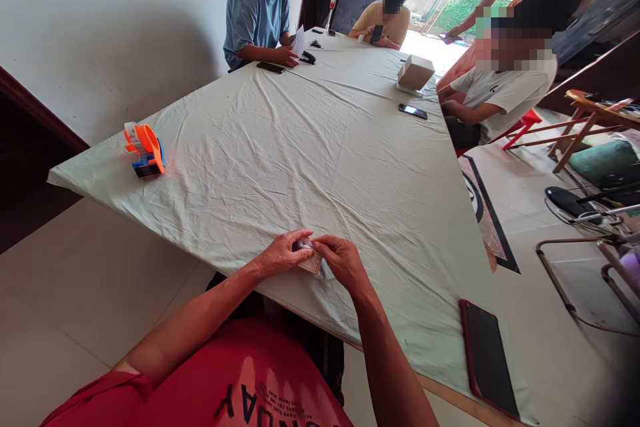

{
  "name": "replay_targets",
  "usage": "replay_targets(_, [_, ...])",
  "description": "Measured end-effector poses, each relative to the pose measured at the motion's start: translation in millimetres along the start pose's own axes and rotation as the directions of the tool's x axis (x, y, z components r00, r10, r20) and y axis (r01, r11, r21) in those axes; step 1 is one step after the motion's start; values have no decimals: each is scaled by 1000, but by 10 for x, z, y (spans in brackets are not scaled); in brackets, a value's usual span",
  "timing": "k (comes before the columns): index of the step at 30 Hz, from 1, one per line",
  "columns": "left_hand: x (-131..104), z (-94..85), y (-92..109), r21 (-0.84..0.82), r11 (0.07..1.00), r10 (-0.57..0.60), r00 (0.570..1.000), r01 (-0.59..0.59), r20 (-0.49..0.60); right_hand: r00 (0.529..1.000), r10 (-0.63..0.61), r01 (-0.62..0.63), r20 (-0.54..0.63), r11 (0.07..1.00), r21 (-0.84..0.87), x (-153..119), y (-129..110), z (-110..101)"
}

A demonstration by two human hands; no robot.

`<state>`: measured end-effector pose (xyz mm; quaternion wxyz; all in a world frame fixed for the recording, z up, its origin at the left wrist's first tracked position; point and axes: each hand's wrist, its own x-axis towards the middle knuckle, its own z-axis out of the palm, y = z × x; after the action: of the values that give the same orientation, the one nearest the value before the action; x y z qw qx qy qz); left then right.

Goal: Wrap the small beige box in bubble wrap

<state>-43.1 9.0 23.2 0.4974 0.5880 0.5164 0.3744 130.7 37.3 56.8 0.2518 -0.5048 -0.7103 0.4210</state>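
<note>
Near the table's front edge I have a small printed box (pixel 311 264) with what looks like clear plastic around it. My left hand (pixel 284 253) grips its left side between thumb and fingers. From the right, my right hand (pixel 341 261) pinches at the plastic by the box's upper edge, thumb against forefinger. My fingers cover much of the box, so its full shape and exact kind are hidden.
An orange and blue tape dispenser (pixel 146 150) stands at the table's left. A red-cased phone (pixel 489 357) lies near the right edge. Farther back are a cardboard box (pixel 416 72), another phone (pixel 413 111) and several people around the cloth-covered table (pixel 350 140).
</note>
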Motion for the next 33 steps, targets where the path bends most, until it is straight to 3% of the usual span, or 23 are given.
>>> replay_targets(5, [31, 10, 32, 16, 1000, -17, 1000, 17, 9, 997, -17, 29, 75, 987, -160, 56, -84, -93])
replay_targets(11, [46, 24, 23, 23, 999, 24, 1000, -24, -7, 1000, -2, 1, -4, 975, -221, 24, -105, -51])
replay_targets(16, [63, 30, 1, 24, 999, 44, 999, -44, 1, 998, 11, -21, -61, 989, -150, -36, -68, -7])
replay_targets(19, [64, 43, -3, 19, 1000, 17, 1000, -17, -12, 1000, 28, -28, -12, 998, -58, -11, -39, -52])
replay_targets(22, [67, 53, 14, 30, 999, 22, 1000, -22, -5, 992, 50, -49, 116, 999, -15, 88, -44, -140])
replay_targets(26, [83, 60, 49, 64, 997, 41, 999, -41, 4, 971, 61, -18, 229, 983, -185, 257, -117, -220])
replay_targets(29, [91, 59, 66, 59, 998, 36, 999, -36, 12, 972, 34, 47, 231, 942, -333, 317, -184, -233])
replay_targets(33, [86, 48, 79, 56, 998, 38, 999, -38, 7, 975, -5, 85, 221, 931, -354, 292, -224, -254])
